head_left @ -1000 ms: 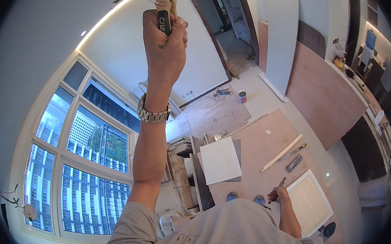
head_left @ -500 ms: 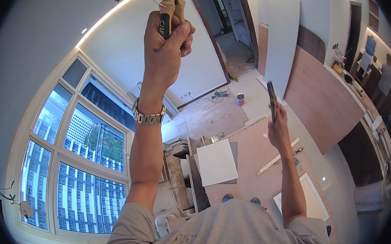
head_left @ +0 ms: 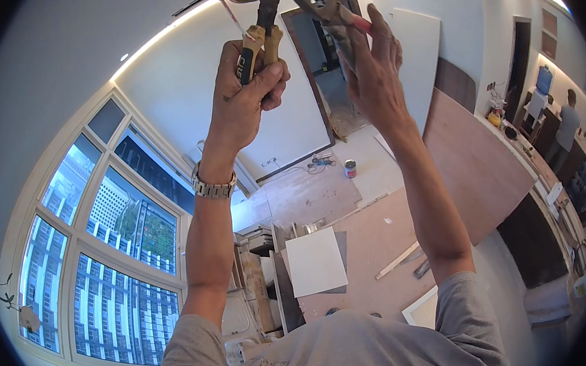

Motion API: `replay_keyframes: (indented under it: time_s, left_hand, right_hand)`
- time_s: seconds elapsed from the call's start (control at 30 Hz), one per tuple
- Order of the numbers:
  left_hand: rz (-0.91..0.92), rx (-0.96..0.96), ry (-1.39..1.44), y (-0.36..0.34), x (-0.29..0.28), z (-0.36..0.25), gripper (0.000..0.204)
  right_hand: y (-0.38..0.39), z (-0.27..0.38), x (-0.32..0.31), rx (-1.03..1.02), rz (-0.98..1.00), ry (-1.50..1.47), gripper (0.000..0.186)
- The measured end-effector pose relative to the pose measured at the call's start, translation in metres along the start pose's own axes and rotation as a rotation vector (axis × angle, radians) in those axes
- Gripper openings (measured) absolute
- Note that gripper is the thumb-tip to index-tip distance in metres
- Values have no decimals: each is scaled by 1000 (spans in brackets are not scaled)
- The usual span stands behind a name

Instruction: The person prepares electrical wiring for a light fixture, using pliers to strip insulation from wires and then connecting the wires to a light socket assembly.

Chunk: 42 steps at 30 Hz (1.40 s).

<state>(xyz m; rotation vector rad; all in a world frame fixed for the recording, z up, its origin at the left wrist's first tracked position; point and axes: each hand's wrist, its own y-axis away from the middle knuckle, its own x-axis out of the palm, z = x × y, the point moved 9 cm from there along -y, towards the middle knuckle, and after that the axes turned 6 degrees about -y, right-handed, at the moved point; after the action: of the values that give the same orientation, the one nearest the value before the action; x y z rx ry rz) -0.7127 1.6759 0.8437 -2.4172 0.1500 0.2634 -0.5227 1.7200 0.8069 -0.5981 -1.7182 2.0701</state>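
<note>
Yellow and black handles marked the first pliers point(head_left: 252, 43), raised near the upper edge in the left hand point(head_left: 245, 101), whose fingers point(head_left: 277, 98) were clamped around the grips. A thin pale wire point(head_left: 230, 12) ran down just beside them. To their right, the right hand point(head_left: 377, 73) held up the red-handled pliers point(head_left: 336, 16), jaws spread, its fingers point(head_left: 380, 28) closed loosely on the handles. A metal watch point(head_left: 214, 187) circled the left wrist. Behind stood a dark-framed doorway point(head_left: 289, 28); below, a can point(head_left: 350, 169) sat on the floor, well apart from a white board point(head_left: 316, 262) and a wooden strip point(head_left: 397, 260).
</note>
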Motion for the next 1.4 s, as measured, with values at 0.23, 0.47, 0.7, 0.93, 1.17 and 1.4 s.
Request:
replay_keyframes:
  time_s: [0.23, 0.47, 0.7, 0.93, 1.17, 1.4]
  left_hand:
    - [44, -21, 53, 6, -5, -7, 27]
    - [116, -53, 119, 11, -5, -9, 35]
    - [158, -87, 84, 12, -7, -9, 31]
    - [156, -95, 5, 15, -6, -11, 23]
    - [-155, 100, -698, -5, -67, -19, 20]
    - [-205, 157, -937, 0, -68, -25, 22]
  right_hand:
    - [-23, 11, 25, -54, -36, 19, 59]
    - [-29, 18, 34, -97, -118, 33, 55]
    - [-47, 32, 32, -173, -228, 119, 51]
    - [-46, 22, 45, -113, -111, 88, 50]
    - [-34, 27, 37, 318, 419, -735, 40]
    - [88, -41, 36, 947, 296, -1206, 53]
